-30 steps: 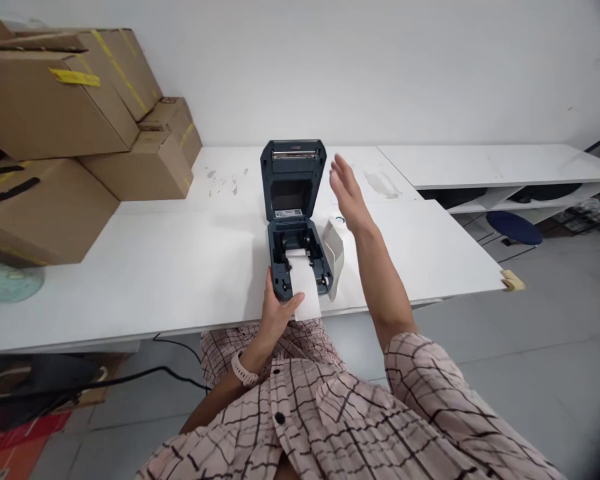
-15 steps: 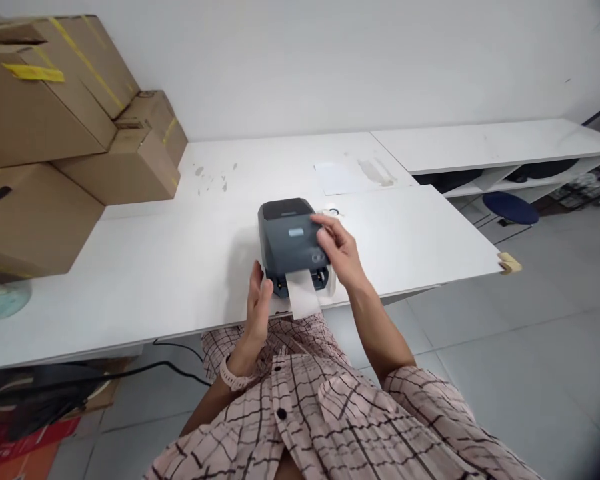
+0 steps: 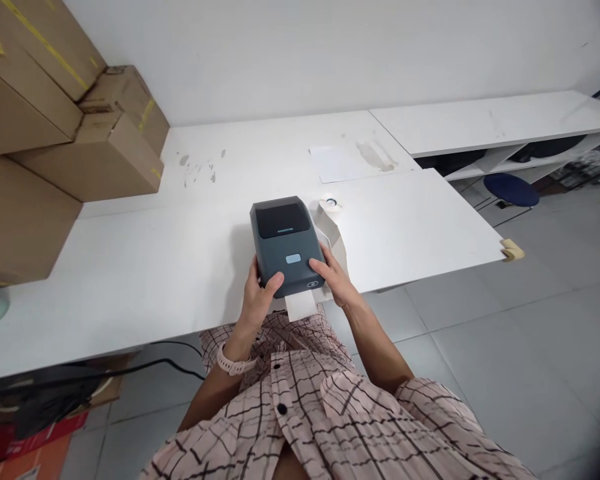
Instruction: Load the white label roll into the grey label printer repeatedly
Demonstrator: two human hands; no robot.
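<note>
A dark grey label printer (image 3: pixel 282 251) stands near the front edge of the white table, its lid down. From its front slot a white paper strip (image 3: pixel 301 306) hangs over the edge. My left hand (image 3: pixel 259 293) grips the printer's front left corner, thumb on top. On the right side, my right hand (image 3: pixel 334 275) holds the front right corner, its thumb pressed on the lid. Behind my right hand lie a small white roll (image 3: pixel 331 205) and a loose strip of pale backing paper (image 3: pixel 336 235).
Cardboard boxes (image 3: pixel 93 157) are stacked on the table's left end. A white sheet (image 3: pixel 330 164) lies toward the wall. Yellowish padding (image 3: pixel 512 249) covers the table's right corner. A blue stool (image 3: pixel 511 190) stands on the right, and a black cable (image 3: pixel 165 362) hangs below the table.
The printer's raised lid has come down. My right hand has moved from the lid's edge to the front right corner, and my left thumb now rests on top.
</note>
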